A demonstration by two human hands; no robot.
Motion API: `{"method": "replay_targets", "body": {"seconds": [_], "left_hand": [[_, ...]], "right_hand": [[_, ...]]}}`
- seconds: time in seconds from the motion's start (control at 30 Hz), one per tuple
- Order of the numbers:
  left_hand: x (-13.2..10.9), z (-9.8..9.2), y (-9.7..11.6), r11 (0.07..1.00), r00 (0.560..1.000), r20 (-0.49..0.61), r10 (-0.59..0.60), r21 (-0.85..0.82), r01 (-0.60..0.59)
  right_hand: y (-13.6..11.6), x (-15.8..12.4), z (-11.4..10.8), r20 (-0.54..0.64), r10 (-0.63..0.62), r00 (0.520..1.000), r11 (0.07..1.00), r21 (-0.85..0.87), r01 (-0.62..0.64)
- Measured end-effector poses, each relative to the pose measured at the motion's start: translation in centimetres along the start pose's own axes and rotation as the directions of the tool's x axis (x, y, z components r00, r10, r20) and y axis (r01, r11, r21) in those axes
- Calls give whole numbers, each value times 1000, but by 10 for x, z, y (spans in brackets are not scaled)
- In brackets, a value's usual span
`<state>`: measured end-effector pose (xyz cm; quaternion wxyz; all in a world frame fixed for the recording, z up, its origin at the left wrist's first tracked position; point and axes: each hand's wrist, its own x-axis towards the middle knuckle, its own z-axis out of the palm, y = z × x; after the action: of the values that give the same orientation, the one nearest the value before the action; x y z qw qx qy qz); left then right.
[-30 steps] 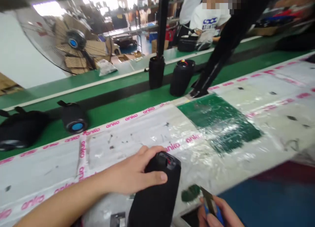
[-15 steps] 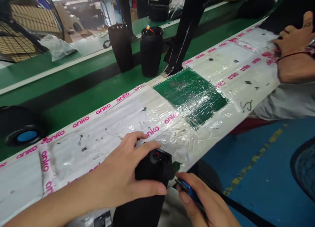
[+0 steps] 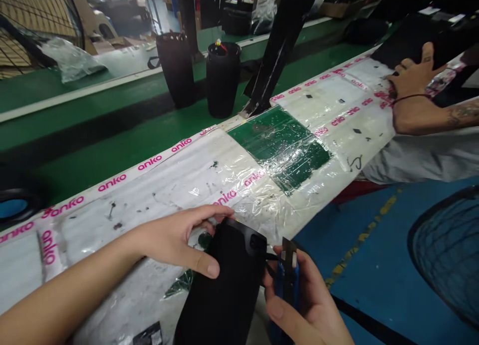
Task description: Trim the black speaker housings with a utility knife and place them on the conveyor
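Note:
My left hand [image 3: 175,240] grips the upper end of a black fabric-covered cylindrical speaker [image 3: 224,290] that leans over the near edge of the workbench [image 3: 157,185]. My right hand [image 3: 303,305] is closed round a blue-handled utility knife [image 3: 287,272], its blade pointing up, right beside the speaker's top. A thin black strap or cord runs between the speaker's top and the knife.
Two upright black speakers [image 3: 175,68] [image 3: 223,78] stand on the green conveyor belt [image 3: 112,140]. Another lies at far left [image 3: 15,202]. A co-worker's hand [image 3: 415,85] rests on the bench at right. A fan guard [image 3: 447,250] sits above the blue floor.
The view swung right and down. My left hand slid from the speaker's top to its side. My right hand rose with the knife, its blade now upright beside the speaker.

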<state>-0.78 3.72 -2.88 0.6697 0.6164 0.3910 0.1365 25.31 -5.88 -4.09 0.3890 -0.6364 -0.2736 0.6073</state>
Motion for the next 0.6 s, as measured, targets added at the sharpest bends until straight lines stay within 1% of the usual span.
{"method": "replay_targets", "body": {"seconds": [0.07,0.17,0.23,0.27,0.3,0.37,0.43,0.47,0.53,0.6], "left_hand": [[9,9,7,998,997,-80,9,68,-4],[22,34,19,974,969,-244,43,228,14],[28,47,24,965,955,-287,70,264,8],[29,50,24,965,958,-274,81,262,-7],[30,51,23,967,968,-238,83,253,-21],[31,50,19,975,988,-142,63,222,-30],[33,48,13,978,995,-76,67,200,-50],[34,48,10,980,994,-69,85,186,-71],[36,53,6,984,988,-89,128,140,-115],[37,58,6,988,986,-99,137,88,-129]], "right_hand": [[-1,1,0,-41,19,999,999,37,-18],[-1,7,-8,-63,35,997,997,67,-30],[2,10,-15,-39,43,998,996,85,-40],[4,11,-19,-15,47,999,994,100,-45],[7,12,-22,9,48,999,992,117,-49],[11,12,-27,43,49,998,987,151,-55],[14,11,-29,56,45,997,982,182,-55],[15,10,-29,58,45,997,980,191,-55],[15,10,-28,76,49,996,976,206,-64],[14,10,-25,105,52,993,974,214,-74]]}}
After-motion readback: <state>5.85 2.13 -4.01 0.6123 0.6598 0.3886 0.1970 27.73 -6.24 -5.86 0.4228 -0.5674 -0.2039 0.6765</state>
